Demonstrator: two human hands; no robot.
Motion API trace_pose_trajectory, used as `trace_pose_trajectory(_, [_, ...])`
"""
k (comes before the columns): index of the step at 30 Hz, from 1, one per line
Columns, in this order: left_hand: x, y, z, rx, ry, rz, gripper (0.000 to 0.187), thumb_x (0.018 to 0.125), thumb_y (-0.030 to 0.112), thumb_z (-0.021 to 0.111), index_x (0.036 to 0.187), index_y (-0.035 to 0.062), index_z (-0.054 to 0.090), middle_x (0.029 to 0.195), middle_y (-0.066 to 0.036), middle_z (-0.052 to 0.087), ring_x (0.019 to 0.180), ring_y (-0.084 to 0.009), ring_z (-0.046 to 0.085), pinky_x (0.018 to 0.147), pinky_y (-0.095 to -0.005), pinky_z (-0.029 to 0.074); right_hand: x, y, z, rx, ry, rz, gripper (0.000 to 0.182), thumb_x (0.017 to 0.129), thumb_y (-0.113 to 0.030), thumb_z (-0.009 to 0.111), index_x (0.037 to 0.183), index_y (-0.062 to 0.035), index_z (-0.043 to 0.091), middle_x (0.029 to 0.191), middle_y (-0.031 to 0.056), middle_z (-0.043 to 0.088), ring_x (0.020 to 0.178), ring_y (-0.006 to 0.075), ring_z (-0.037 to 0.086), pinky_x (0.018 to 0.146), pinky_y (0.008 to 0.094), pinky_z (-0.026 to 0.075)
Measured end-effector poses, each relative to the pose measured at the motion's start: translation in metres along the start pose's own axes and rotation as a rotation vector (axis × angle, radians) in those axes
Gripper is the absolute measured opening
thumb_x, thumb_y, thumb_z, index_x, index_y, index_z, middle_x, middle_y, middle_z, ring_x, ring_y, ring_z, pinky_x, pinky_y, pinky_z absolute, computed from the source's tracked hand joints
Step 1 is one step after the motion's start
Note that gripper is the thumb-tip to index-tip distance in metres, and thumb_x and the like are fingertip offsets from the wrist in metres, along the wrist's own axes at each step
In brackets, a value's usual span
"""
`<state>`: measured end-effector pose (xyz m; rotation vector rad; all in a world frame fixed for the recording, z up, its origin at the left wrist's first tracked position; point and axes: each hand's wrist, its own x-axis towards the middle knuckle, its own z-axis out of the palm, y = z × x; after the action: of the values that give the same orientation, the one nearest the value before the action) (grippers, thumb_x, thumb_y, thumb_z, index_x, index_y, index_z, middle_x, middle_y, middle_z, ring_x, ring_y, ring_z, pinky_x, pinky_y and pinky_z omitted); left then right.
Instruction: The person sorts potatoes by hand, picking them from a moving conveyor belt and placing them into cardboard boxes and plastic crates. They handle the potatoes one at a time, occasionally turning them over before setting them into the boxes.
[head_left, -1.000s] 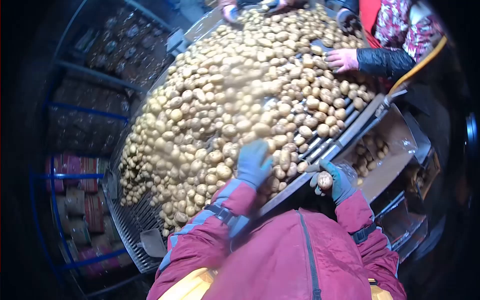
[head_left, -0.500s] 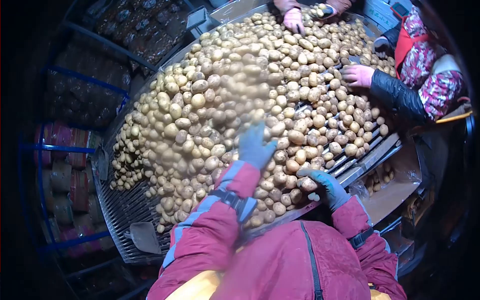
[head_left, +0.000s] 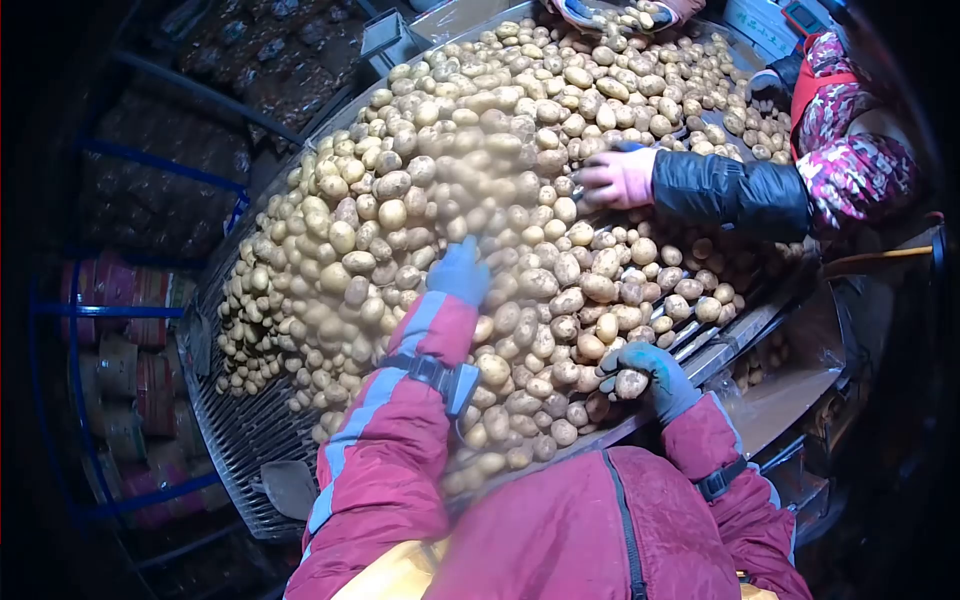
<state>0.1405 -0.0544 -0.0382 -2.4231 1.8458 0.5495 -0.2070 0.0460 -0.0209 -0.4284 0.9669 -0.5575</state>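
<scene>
A broad heap of potatoes (head_left: 400,185) covers a slatted metal table (head_left: 235,455). My left hand (head_left: 460,272), in a blue-grey glove, reaches onto the middle of the heap. Its fingers point away from me and touch the potatoes, with the tips partly hidden among them. At the near right edge, my right hand (head_left: 655,372), in a teal glove, curls around a single potato (head_left: 630,384). A smeared patch on the camera blurs the potatoes around the centre.
A co-worker's pink-gloved hand (head_left: 617,178) reaches in from the right; another person's hands handle potatoes at the far edge. A dustpan-like scoop (head_left: 288,488) lies on the slats at left. Below the right rim (head_left: 745,325) is a cardboard box (head_left: 800,375). Blue racks (head_left: 150,310) stand left.
My left hand has moved left across the heap. My right fingers have curled around a potato. The co-worker's pink-gloved hand has reached further left over the potatoes.
</scene>
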Motion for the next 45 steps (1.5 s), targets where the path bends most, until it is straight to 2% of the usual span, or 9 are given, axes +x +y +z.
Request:
trace_pose_trajectory(6, [0.035, -0.002, -0.017, -0.279, -0.343, 0.152, 0.045, 0.091, 0.045, 0.067, 0.117, 0.0098, 0.074, 0.110, -0.016, 0.075, 0.108, -0.0337, 0.070, 0.096, -0.0380, 0.053, 0.015, 0.013, -0.019, -0.011, -0.120, -0.049, 0.041, 0.089, -0.020, 0.063, 0.117, 0.0099, 0.067, 0.097, 0.0143, 0.073, 0.085, 0.0250, 0.072, 0.079, 0.0330, 0.059])
trace_pose_trajectory(13, [0.082, 0.059, -0.018, -0.288, 0.189, 0.367, 0.036, 0.094, 0.038, 0.060, 0.121, 0.0149, 0.066, 0.124, -0.016, 0.067, 0.112, -0.0373, 0.065, 0.098, -0.0461, 0.050, 0.005, 0.001, -0.008, 0.113, -0.062, 0.045, 0.035, 0.095, -0.020, 0.058, 0.112, 0.0082, 0.070, 0.087, 0.0138, 0.072, 0.076, 0.0238, 0.071, 0.072, 0.0349, 0.060])
trace_pose_trajectory(18, [0.102, 0.114, -0.014, 0.066, 0.016, 0.153, 0.067, 0.091, 0.053, 0.060, 0.148, 0.0197, 0.048, 0.134, -0.014, 0.064, 0.119, -0.0324, 0.065, 0.099, -0.0460, 0.052, 0.007, 0.000, -0.010, 0.049, -0.052, 0.059, 0.032, 0.096, -0.012, 0.058, 0.118, 0.0085, 0.069, 0.091, 0.0152, 0.074, 0.081, 0.0224, 0.072, 0.077, 0.0325, 0.060])
trace_pose_trajectory(22, [0.104, 0.114, -0.011, -0.065, 0.057, 0.193, 0.047, 0.093, 0.036, 0.063, 0.137, 0.0201, 0.056, 0.119, -0.015, 0.069, 0.103, -0.0344, 0.071, 0.082, -0.0491, 0.056, 0.005, 0.004, -0.011, 0.000, -0.110, 0.020, 0.030, 0.095, -0.016, 0.063, 0.115, 0.0046, 0.072, 0.097, 0.0100, 0.072, 0.088, 0.0179, 0.069, 0.081, 0.0296, 0.055])
trace_pose_trajectory(25, [0.102, 0.087, 0.003, -1.228, -0.278, 0.081, 0.052, 0.091, 0.032, 0.067, 0.138, 0.0121, 0.059, 0.120, -0.008, 0.069, 0.104, -0.0244, 0.068, 0.079, -0.0405, 0.056, 0.006, 0.001, -0.007, -0.020, -0.058, 0.032, 0.032, 0.095, -0.013, 0.060, 0.118, 0.0078, 0.070, 0.095, 0.0142, 0.074, 0.083, 0.0205, 0.071, 0.079, 0.0304, 0.058])
trace_pose_trajectory(29, [0.041, 0.060, 0.011, -1.597, -0.543, 0.140, 0.036, 0.094, 0.016, 0.067, 0.130, 0.0091, 0.068, 0.118, -0.004, 0.068, 0.101, -0.0151, 0.064, 0.082, -0.0319, 0.056, 0.024, 0.000, -0.012, -0.088, -0.058, 0.016, 0.032, 0.097, -0.021, 0.064, 0.117, 0.0018, 0.073, 0.080, 0.0097, 0.069, 0.074, 0.0199, 0.071, 0.064, 0.0307, 0.059])
trace_pose_trajectory(35, [-0.050, 0.019, 0.005, -0.731, -0.185, 0.218, 0.033, 0.094, 0.010, 0.067, 0.126, 0.0031, 0.069, 0.109, -0.006, 0.074, 0.094, -0.0142, 0.068, 0.082, -0.0258, 0.056, 0.013, -0.029, 0.006, 0.019, -0.200, 0.024, 0.031, 0.103, -0.017, 0.053, 0.124, -0.0030, 0.071, 0.090, 0.0133, 0.074, 0.075, 0.0196, 0.072, 0.070, 0.0274, 0.057])
trace_pose_trajectory(41, [-0.088, 0.041, 0.017, -0.871, 0.027, 0.169, 0.036, 0.094, 0.014, 0.069, 0.129, 0.0054, 0.068, 0.109, -0.010, 0.074, 0.098, -0.0143, 0.069, 0.088, -0.0273, 0.055, -0.006, -0.013, -0.001, -0.021, -0.160, -0.004, 0.037, 0.104, -0.027, 0.056, 0.124, 0.0007, 0.070, 0.083, 0.0111, 0.070, 0.068, 0.0217, 0.071, 0.062, 0.0316, 0.062])
trace_pose_trajectory(45, [-0.105, 0.099, 0.043, -0.532, 0.114, 0.497, 0.050, 0.090, 0.026, 0.077, 0.134, 0.0062, 0.064, 0.121, -0.012, 0.069, 0.111, -0.0257, 0.067, 0.094, -0.0383, 0.054, -0.011, 0.001, -0.014, 0.013, -0.141, -0.002, 0.040, 0.104, -0.026, 0.053, 0.127, 0.0047, 0.065, 0.084, 0.0126, 0.071, 0.068, 0.0225, 0.070, 0.063, 0.0326, 0.061])
